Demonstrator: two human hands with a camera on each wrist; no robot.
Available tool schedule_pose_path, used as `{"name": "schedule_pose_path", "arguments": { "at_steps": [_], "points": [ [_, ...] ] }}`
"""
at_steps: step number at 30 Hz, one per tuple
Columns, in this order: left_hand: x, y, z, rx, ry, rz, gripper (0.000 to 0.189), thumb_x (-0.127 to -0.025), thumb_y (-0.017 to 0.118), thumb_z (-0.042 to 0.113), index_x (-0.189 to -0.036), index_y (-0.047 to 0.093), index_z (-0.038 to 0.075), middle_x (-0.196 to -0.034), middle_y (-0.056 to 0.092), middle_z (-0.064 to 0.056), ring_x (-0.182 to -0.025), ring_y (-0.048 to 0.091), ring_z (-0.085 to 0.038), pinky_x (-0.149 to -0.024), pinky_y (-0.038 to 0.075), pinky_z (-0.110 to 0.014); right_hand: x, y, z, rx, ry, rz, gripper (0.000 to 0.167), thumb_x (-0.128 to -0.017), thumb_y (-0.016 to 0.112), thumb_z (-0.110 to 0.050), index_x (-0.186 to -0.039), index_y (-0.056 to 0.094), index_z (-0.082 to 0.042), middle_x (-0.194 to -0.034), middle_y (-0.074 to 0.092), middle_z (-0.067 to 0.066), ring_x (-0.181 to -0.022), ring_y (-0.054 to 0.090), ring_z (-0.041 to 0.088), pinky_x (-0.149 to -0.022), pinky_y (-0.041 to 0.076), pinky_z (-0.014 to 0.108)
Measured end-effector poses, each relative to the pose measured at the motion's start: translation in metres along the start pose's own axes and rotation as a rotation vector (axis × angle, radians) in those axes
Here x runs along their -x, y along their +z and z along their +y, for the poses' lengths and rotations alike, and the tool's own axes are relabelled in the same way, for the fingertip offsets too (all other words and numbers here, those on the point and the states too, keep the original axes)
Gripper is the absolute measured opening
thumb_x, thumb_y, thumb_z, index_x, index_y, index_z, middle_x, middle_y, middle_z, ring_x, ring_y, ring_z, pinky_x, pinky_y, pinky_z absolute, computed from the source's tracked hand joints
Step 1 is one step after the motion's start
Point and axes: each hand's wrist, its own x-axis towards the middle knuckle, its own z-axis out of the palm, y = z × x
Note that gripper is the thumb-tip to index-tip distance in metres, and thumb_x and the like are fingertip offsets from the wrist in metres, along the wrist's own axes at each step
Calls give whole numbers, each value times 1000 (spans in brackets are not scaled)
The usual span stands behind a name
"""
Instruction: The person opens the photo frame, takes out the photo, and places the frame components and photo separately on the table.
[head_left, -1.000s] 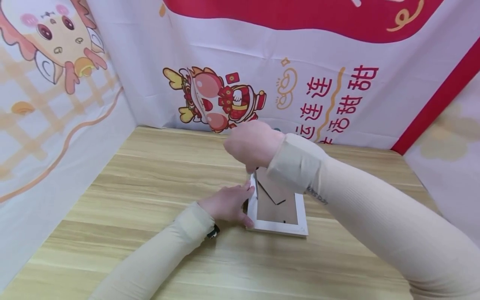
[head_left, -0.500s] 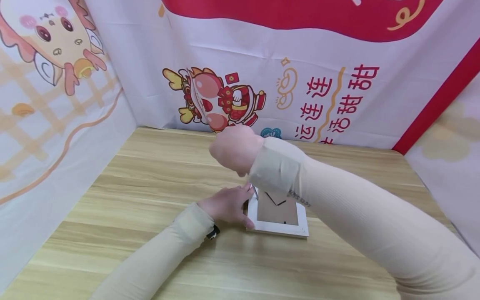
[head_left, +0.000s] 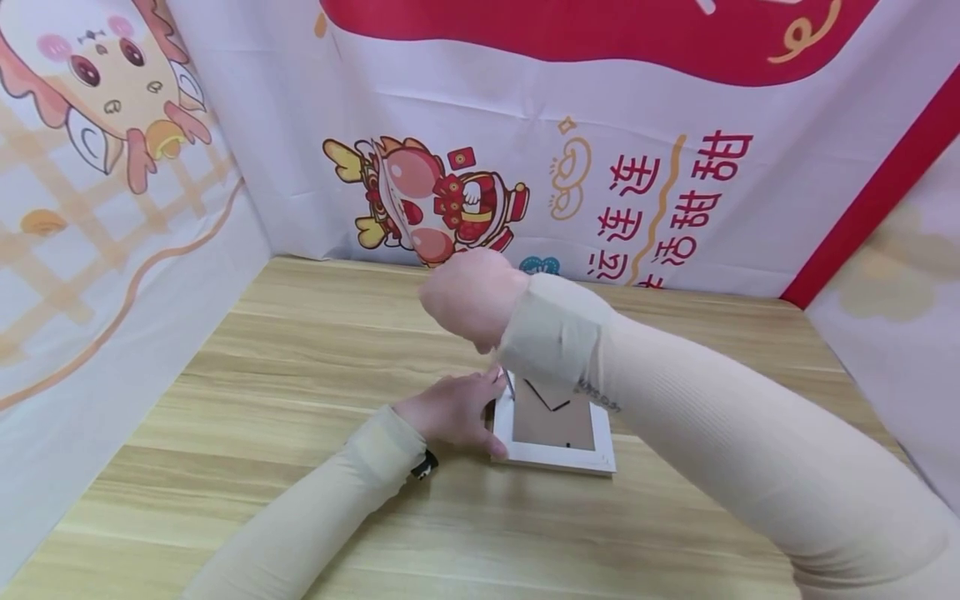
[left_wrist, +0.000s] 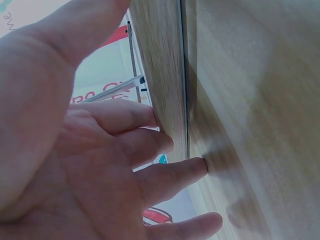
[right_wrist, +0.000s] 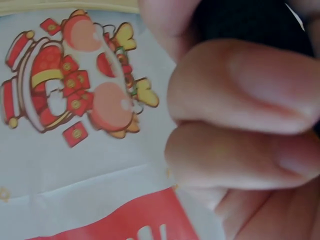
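Touching frame (head_left: 553,456) edge, left fingers (head_left: 497,446); roomy table (head_left: 322,333)

Head view: wide, from the person's side of the desk (head_left: 337,533), facing forward and down to its far edge and the printed cloth (head_left: 450,92) behind. Left wrist view: a tilted close-up across the palm of the left hand (head_left: 450,408), which the head view shares, with desk at right and cloth at left. Right wrist view: very near the right hand (head_left: 474,296), facing the cloth; its cartoon dragon (head_left: 442,200), also in the head view, appears turned around.
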Motion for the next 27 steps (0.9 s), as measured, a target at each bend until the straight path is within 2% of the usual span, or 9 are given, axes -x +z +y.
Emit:
{"name": "schedule_pose_path", "arguments": {
  "at_steps": [2, 4, 7, 12, 15, 20, 23, 27],
  "points": [
    [-1, 0, 0, -26, -16, -13, 106, -74, 83, 54, -152, 34, 1, -153, 39, -17, -128, 50, -26, -104, 43, -43, 4, 3, 8, 3, -11, 16, 27, -77, 87, -22, -99, 71, -19, -83, 67, -3, -79, 63, 17, -66, 53, 28],
    [-1, 0, 1, -52, -38, -32, 109, -75, 81, 55, -154, 30, 1, -159, 26, -18, -138, 41, -28, -109, 37, -46, 7, 7, 19, 56, -36, 44, 31, -75, 88, -24, -101, 72, -17, -84, 67, -3, -80, 62, 19, -70, 54, 31],
    [-1, -1, 2, -72, -64, -49, 108, -76, 80, 57, -155, 30, 3, -161, 21, -18, -142, 34, -29, -112, 33, -49, 11, 12, 35, 73, -21, 42, 31, -74, 89, -31, -95, 72, -16, -81, 67, -3, -77, 63, 17, -71, 55, 32],
    [1, -4, 4, -51, -81, -57, 108, -75, 80, 56, -155, 29, 4, -161, 19, -19, -143, 32, -29, -113, 30, -51, 13, 16, 50, 43, 1, 28, 24, -76, 87, -36, -81, 71, -18, -72, 66, -7, -72, 63, 14, -70, 54, 31],
    [2, -5, 4, -43, -84, -58, 108, -75, 80, 56, -155, 30, 4, -161, 19, -19, -143, 32, -29, -113, 30, -52, 12, 15, 48, 46, -14, 46, 25, -75, 87, -35, -81, 70, -18, -72, 66, -7, -72, 63, 14, -68, 53, 30],
    [2, -3, 2, -69, -78, -56, 107, -76, 79, 58, -155, 31, 4, -161, 20, -17, -142, 35, -30, -112, 32, -51, 8, 11, 33, 134, -68, 90, 31, -73, 88, -34, -93, 72, -16, -77, 65, -4, -75, 62, 17, -70, 54, 31],
    [1, -2, 1, -74, -56, -44, 106, -76, 79, 57, -154, 33, 3, -160, 22, -18, -140, 38, -30, -110, 35, -49, 4, 9, 23, 175, -90, 91, 34, -71, 89, -32, -98, 74, -16, -78, 66, -2, -77, 60, 19, -72, 53, 31],
    [2, -2, 2, -51, -30, -36, 105, -76, 81, 54, -153, 33, 1, -160, 22, -20, -139, 39, -30, -109, 36, -49, 2, 7, 15, 189, -91, 81, 35, -69, 91, -31, -97, 76, -18, -76, 66, -2, -77, 59, 19, -71, 52, 31]
  ]
}}
